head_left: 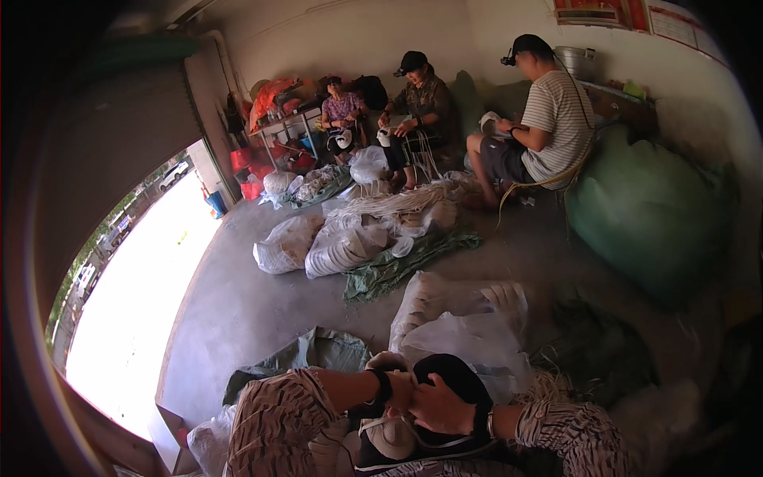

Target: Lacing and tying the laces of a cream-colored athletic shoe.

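red wall poster (pixel 600 13), white wall sheet (pixel 675 29), print unreadable

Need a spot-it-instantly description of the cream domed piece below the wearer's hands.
At the picture's bottom, find the wearer's dark-striped sleeves and follow them to where the left hand and right hand meet. The cream, dome-shaped piece shows just below them. Its pale, rounded front sets it apart from the black fabric above.
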Demonstrator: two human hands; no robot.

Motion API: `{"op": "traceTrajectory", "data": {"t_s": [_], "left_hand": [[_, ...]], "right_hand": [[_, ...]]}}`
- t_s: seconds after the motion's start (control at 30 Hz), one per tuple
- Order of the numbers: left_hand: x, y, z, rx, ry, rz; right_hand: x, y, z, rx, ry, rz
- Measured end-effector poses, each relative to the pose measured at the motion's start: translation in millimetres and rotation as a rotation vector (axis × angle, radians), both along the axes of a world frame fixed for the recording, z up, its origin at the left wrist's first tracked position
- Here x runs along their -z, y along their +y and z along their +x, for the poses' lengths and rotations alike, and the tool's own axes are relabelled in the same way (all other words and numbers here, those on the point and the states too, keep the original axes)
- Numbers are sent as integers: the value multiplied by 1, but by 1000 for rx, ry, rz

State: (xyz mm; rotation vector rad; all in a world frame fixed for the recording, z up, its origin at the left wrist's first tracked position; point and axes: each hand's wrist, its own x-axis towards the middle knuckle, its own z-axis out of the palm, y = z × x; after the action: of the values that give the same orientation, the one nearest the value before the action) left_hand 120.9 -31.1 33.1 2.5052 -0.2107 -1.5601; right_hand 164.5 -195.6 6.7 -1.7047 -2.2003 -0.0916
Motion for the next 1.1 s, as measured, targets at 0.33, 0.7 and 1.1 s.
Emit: {"op": "traceTrajectory", "data": {"t_s": [0.33, 0.7, 1.1], "left_hand": [[-10, -9, -9, -162, -247, 69], [46, 6, -73, -206, -969, -155], [38, -35, -100, -1471, -1117, -590]], "right_hand": [[15, 9, 3, 25, -6, 47], [12, -2, 11, 30, 102, 59], [5, 34, 6, 235, 777, -223]]}}
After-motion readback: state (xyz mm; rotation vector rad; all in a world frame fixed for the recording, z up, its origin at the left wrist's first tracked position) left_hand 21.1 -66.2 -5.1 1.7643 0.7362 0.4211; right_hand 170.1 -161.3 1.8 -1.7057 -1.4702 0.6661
